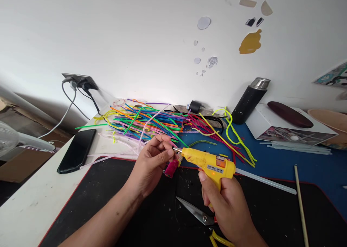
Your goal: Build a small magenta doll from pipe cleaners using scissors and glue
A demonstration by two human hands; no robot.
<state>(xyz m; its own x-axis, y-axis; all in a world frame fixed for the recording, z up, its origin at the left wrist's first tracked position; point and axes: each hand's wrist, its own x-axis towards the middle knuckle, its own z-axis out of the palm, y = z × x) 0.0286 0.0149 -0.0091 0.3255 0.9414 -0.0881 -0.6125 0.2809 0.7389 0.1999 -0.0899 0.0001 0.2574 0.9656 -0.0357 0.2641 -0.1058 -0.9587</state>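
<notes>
My right hand [226, 200] is wrapped round the handle of a yellow hot glue gun [202, 160]. A long translucent glue stick [267, 181] sticks out of the gun's back end. The metal nozzle points left and meets the fingertips of my left hand [151, 162]. Those fingers are pinched together on a small fuzzy magenta craft piece [171, 168] with a bit of yellow at its top. A small dark part shows at the nozzle, too small to make out. Below the gun, scissors [196, 211] lie with their blades pointing up and left, their handle partly behind my right hand.
Colourful pipe cleaners [151, 122] are heaped along the wall. A phone [77, 151] lies at left, a black flask [249, 102] leans at right beside a white box [271, 120]. Spare glue sticks [300, 148], a thin rod [300, 203] and yellow-handled pliers [221, 239] lie around the black mat [108, 211].
</notes>
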